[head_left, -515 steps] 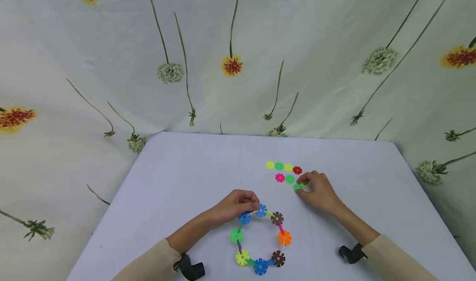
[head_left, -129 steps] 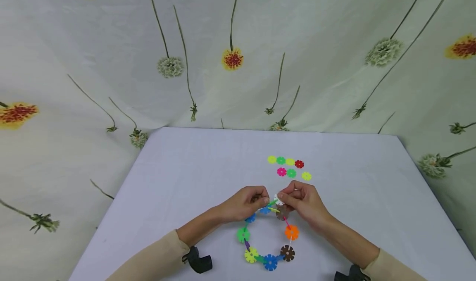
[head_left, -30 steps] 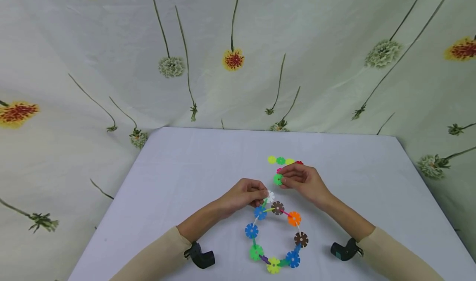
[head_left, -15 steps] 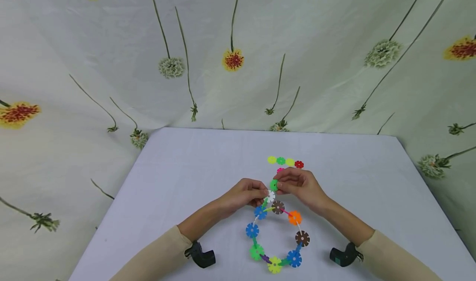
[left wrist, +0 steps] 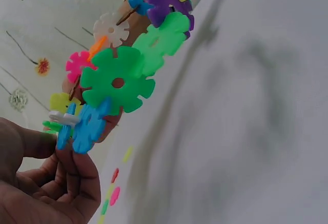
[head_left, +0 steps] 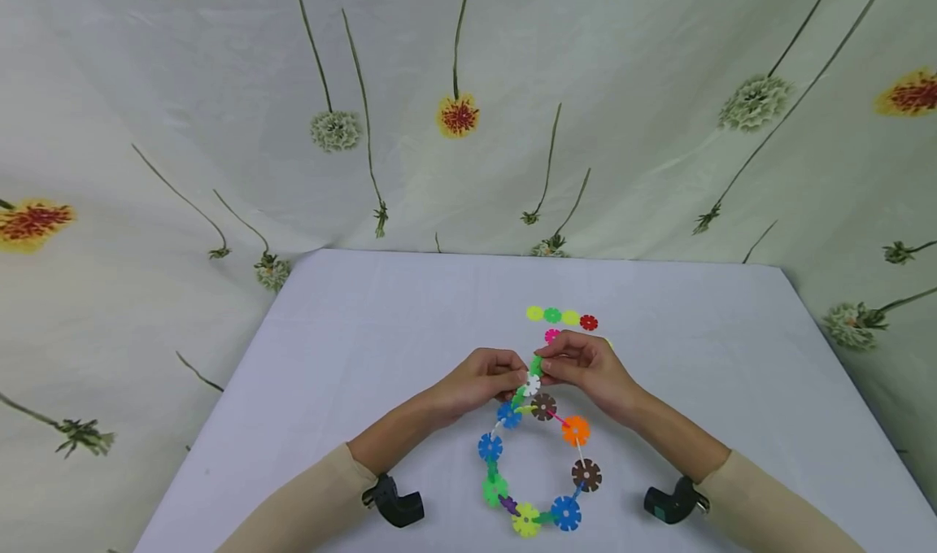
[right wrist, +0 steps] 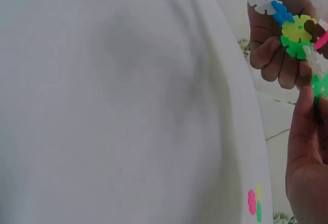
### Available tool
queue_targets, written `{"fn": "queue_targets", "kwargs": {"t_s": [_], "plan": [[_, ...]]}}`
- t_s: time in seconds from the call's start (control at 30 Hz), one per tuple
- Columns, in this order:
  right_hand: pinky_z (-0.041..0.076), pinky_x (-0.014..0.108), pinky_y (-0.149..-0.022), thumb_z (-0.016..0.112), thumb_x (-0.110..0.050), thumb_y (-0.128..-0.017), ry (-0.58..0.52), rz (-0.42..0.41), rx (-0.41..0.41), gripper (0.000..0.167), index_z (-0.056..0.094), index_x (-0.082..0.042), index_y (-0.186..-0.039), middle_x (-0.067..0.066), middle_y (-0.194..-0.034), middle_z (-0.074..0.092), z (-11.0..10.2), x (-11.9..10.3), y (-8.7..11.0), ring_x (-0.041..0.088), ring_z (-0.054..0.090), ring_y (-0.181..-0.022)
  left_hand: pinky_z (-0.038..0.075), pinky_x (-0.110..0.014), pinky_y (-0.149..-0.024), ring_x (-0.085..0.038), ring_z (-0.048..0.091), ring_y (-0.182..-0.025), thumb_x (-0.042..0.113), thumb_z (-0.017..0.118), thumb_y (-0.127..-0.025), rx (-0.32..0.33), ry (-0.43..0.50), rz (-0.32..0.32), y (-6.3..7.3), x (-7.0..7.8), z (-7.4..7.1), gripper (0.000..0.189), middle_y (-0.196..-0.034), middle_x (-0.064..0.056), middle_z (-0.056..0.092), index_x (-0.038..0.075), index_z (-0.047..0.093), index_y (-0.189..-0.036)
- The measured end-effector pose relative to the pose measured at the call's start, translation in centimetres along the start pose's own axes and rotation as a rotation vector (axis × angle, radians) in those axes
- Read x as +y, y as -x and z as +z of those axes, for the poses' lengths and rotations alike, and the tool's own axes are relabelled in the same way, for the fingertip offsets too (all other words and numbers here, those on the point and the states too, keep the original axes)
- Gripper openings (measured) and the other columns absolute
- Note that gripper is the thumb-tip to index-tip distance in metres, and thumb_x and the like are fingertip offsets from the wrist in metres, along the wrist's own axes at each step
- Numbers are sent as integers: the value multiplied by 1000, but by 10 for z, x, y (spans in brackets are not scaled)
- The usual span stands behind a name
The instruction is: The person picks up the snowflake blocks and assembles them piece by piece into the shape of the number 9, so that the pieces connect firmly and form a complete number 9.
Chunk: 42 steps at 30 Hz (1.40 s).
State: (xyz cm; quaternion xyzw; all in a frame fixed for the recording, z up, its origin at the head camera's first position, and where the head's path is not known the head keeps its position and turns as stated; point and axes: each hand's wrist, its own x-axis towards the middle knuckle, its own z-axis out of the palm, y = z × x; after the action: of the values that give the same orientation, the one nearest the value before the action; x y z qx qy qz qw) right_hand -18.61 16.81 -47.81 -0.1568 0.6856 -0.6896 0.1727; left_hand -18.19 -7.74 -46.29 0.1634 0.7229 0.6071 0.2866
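Interlocking plastic snowflake discs in many colours form a ring point(head_left: 576, 431), which hangs below my hands in the head view. My left hand point(head_left: 476, 386) pinches it at the top, beside a white snowflake disc point(head_left: 532, 385) that sticks out from the loop. Between thumb and fingers, my right hand point(head_left: 593, 372) holds a green snowflake disc point(head_left: 537, 365), turned nearly edge-on against the white one. In the right wrist view this green disc point(right wrist: 320, 84) meets the white disc point(right wrist: 313, 61). A large green disc point(left wrist: 118, 83) of the ring fills the middle of the left wrist view.
On the white table point(head_left: 395, 309), beyond my hands, lie loose discs: a yellow point(head_left: 535, 313), a green point(head_left: 552, 315), another yellow point(head_left: 570, 317), a red point(head_left: 589, 323) and a pink one point(head_left: 552, 337). My right hand mostly hides one more yellow. A flowered cloth point(head_left: 629, 187) hangs behind.
Earlier, a white disc joined the ring. Since then my right hand has taken a green disc from the second row and brought it down to the white disc, turning it edge-on.
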Motion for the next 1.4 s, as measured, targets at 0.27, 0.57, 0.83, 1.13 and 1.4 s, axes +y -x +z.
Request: {"fn": "queue_targets", "kwargs": {"t_s": [0.27, 0.57, 0.83, 1.13, 1.4], "plan": [[66, 31, -87, 70, -1, -102, 22, -96, 29, 18, 64, 11, -114, -8, -107, 81, 1, -1, 6, 13, 82, -94, 48, -21, -74, -12, 55, -78, 15, 60, -109, 79, -15, 26, -2, -1, 10, 20, -83, 2, 60, -4, 67, -111], [66, 33, -87, 68, 3, -101, 61, -185, 15, 12, 64, 9, -111, -5, -106, 79, 2, -5, 8, 13, 82, -93, 48, -21, -75, -13, 55, -79, 15, 61, -108, 114, -6, 55, -4, -2, 13, 21, -84, 2, 60, -4, 67, -111], [65, 29, -90, 68, 0, -102, 145, -154, 0, 20, 66, 0, -122, 17, -120, 72, 0, -3, 1, 15, 79, -99, 50, -24, -78, -14, 56, -81, 18, 62, -108, 115, -24, 35, -1, -2, 6, 22, -85, 0, 60, -3, 69, -112], [65, 26, -81, 77, -9, -98, 420, -71, 125, 25, 71, -4, -122, 19, -119, 76, -24, 14, -15, 27, 78, -97, 50, -22, -76, -14, 55, -80, 16, 62, -108, 133, -51, 14, 4, -4, -4, 20, -85, 1, 60, -3, 68, -112], [55, 26, -83, 79, -11, -95, 728, -113, 243, 20, 74, -8, -114, 7, -106, 76, -33, 27, -33, 16, 66, -90, 49, -22, -75, -14, 54, -80, 16, 62, -109, 116, -52, 2, 7, -5, -6, 20, -84, 2, 59, -3, 68, -111]]}}
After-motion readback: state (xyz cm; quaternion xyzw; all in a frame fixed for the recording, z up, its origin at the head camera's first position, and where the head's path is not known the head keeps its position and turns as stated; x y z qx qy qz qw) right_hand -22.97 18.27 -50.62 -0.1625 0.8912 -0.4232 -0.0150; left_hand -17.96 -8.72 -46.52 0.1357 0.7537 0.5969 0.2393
